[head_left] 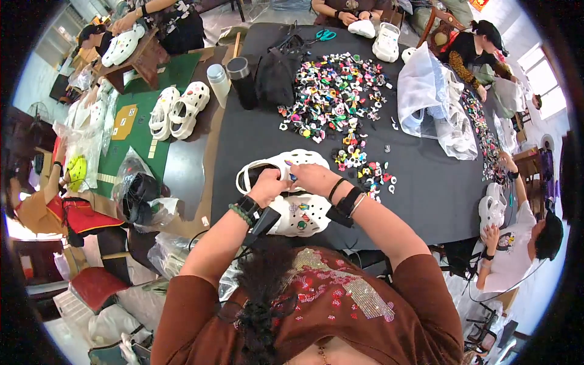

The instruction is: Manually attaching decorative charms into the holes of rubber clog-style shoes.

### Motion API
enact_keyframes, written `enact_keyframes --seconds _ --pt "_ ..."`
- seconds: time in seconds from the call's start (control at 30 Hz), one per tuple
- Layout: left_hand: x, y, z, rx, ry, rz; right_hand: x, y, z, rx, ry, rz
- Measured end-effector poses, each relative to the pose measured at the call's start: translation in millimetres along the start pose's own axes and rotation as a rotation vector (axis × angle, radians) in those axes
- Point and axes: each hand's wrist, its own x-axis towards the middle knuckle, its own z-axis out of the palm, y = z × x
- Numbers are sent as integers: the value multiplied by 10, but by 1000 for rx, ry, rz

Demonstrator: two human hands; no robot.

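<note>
Two white clogs lie side by side in front of me on the dark table. My left hand (269, 187) is closed on the rim of the farther clog (307, 157), by its foot opening. At the same clog, my right hand (313, 180) bends over the upper, its fingers pinched round a small bluish shoe charm (292, 177), partly hidden by the fingertips. Just below my hands, the nearer clog (300, 215) carries several colourful charms on its holed toe. Beyond them spreads a large heap of mixed shoe charms (337, 91), with a narrower trail (359, 158) reaching toward my right hand.
A black tumbler (242, 84), a pale bottle (218, 85) and a black bag (277, 79) stand far left. Another pair of clogs (178, 111) rests on the left table. Turquoise scissors (326, 35) lie at the back; a clear bag of clogs (435, 100) is right. Other people work around.
</note>
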Motion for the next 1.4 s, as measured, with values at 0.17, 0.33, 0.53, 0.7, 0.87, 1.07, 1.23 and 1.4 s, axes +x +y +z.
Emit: enact_keyframes --seconds 0.17,0.33,0.53,0.7,0.87,1.07,1.23,1.4 --pt "-19 96 -63 197 19 -78 -2 92 9 33 39 -103" --pt "-51 214 -96 169 -25 -150 11 137 11 85 4 -133" --pt "-120 364 -73 78 20 -216 13 147 -28 180 -23 -100" --pt "-5 301 -118 181 -20 -284 32 269 -3 301 19 -140" --pt "145 -162 -19 126 81 -98 81 329 40 328 -11 -146" --pt "130 -254 84 -1 181 -8 -28 159 192 15 178 -158" --pt "67 -150 -11 -50 28 -41 -78 101 179 108 243 -146" --pt "-45 340 -61 104 -51 -307 54 265 85 255 109 -104"
